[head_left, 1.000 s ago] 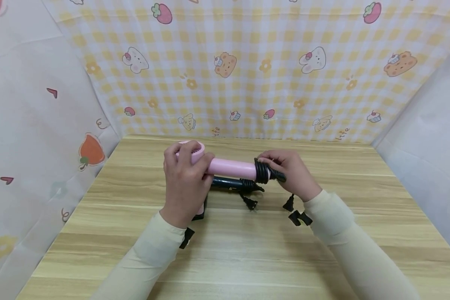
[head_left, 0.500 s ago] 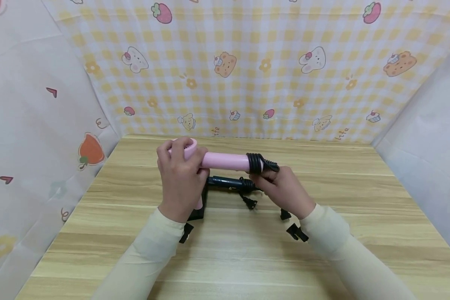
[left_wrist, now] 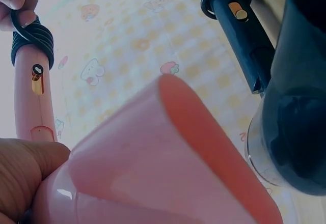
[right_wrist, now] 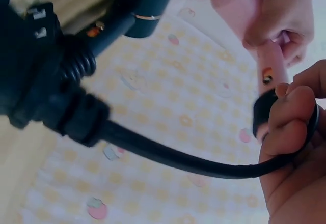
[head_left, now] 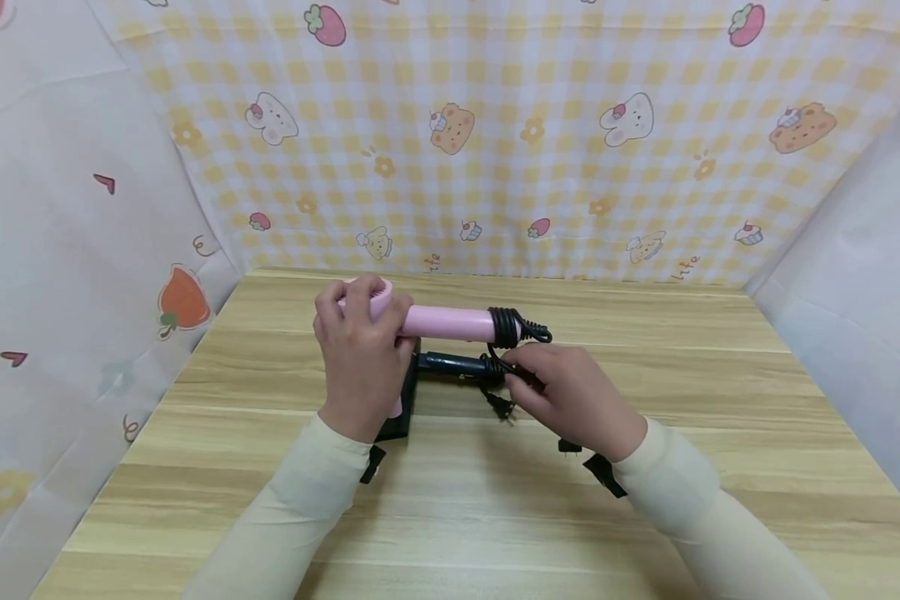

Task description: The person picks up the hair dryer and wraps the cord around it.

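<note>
My left hand (head_left: 363,358) grips a pink hair dryer (head_left: 450,322) by its head and holds it above the table, handle pointing right. A black cord (head_left: 504,327) is coiled round the handle's end. My right hand (head_left: 577,396), just below that end, pinches a strand coming off the coil. The cord's plug (head_left: 570,447) hangs beneath my right hand and looms large in the right wrist view. In the left wrist view the pink nozzle (left_wrist: 132,152) fills the foreground. My left hand hides part of the dryer's head.
A dark hair dryer (head_left: 453,365) lies on the wooden table (head_left: 495,517) behind my left hand, its cord wound round its handle. Its plug (head_left: 501,407) rests in front of the handle. A checked cloth (head_left: 495,183) with cartoon prints hangs behind the table.
My right hand has moved from the handle's end down below it, drawing a strand of cord off the coil. The pink hair dryer and my left hand have shifted slightly left and up.
</note>
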Demonstrator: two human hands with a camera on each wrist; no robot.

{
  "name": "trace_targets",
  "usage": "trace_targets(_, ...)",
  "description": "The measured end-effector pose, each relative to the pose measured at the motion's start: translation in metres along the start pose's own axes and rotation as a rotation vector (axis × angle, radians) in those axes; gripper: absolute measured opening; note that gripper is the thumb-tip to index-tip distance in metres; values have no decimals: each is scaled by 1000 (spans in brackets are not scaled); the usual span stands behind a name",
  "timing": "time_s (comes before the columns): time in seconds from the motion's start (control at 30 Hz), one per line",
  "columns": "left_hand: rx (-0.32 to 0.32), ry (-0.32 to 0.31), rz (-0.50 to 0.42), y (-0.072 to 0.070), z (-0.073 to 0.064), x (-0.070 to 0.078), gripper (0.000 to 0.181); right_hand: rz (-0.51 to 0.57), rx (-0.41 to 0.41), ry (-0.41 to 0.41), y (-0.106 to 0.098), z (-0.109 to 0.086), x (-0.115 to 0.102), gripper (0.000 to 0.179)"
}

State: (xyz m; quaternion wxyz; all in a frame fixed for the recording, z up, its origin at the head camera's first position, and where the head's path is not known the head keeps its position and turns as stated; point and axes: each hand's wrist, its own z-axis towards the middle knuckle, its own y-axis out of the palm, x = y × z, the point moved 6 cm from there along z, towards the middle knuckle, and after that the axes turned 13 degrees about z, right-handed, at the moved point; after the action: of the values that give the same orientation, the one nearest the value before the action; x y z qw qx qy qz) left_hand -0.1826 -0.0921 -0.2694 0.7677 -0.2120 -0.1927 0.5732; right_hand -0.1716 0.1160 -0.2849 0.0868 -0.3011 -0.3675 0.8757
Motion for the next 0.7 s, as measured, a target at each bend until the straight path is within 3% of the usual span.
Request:
trace_targets(0.37, 21, 66, 21, 4, -8, 9, 21, -219, 89, -162, -20, 2, -21, 21)
trace_targets(0.7, 33, 107, 19, 1, -10, 11, 23, -140, 89, -128, -28, 9, -11, 26)
